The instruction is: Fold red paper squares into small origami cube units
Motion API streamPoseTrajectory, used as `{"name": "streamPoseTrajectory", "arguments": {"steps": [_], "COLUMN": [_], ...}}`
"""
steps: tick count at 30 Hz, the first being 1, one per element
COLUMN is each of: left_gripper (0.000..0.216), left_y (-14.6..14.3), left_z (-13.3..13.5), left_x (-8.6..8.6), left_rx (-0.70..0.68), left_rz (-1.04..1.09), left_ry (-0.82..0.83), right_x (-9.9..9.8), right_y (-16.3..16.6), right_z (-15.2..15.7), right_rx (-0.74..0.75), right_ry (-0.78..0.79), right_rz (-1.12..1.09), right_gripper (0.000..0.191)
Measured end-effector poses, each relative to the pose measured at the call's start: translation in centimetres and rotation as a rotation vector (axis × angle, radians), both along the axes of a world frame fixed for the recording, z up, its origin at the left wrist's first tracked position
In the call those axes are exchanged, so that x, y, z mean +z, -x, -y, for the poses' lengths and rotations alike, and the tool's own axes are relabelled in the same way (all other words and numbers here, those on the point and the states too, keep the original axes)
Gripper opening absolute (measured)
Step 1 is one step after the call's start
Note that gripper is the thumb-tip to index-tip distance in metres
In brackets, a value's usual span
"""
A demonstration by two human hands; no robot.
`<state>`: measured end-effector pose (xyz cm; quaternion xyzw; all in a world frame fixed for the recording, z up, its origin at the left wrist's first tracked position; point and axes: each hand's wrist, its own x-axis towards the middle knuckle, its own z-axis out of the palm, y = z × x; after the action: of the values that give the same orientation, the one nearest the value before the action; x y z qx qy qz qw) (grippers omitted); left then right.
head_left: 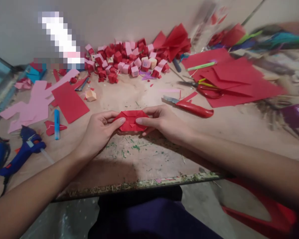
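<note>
A folded piece of red paper (131, 121), with creased flaps and slanted corners, is held just over the middle of the table. My left hand (102, 127) pinches its left end, thumb on top and fingers behind. At the opposite end my right hand (161, 121) grips it the same way, its thumb pressing the upper face. The fingertips under the paper are partly hidden. Red-handled pliers (189, 107) lie just beyond my right hand. A flat red paper rectangle (71, 101) rests beyond my left hand, close to a small cream folded paper piece (91, 95).
Many small red and pink paper cubes (124, 59) are heaped at the back. Red-handled scissors (209, 90) lie on red sheets (249, 78) at right. Pink paper strips (35, 106), a blue marker (56, 124) and a blue glue gun (25, 152) occupy the left. Green scraps dot the table's front.
</note>
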<state>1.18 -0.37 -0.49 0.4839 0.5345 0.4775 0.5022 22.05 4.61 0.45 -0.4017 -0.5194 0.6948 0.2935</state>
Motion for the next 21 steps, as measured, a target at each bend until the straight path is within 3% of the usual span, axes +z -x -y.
{"name": "streamPoseTrajectory", "arguments": {"steps": [5,15,21], "left_gripper": [0.024,0.026,0.014], "left_y": [-0.18,0.11,-0.17], "left_z": [-0.05,0.34,0.43], "left_x": [0.04,0.29,0.11], "left_rx": [0.022,-0.023,-0.005], "left_rz": [0.018,-0.07,-0.254], "left_ry": [0.004,-0.051,-0.172], "right_x": [-0.18,0.02,-0.35], "right_y": [-0.32,-0.24,-0.33], "right_z": [0.04,0.44,0.85], "right_rx": [0.018,0.069,0.058], "right_ry": [-0.022,-0.06,-0.176], "right_rz": [0.001,-0.009,-0.002], "right_gripper": [0.01,0.004,0.013]}}
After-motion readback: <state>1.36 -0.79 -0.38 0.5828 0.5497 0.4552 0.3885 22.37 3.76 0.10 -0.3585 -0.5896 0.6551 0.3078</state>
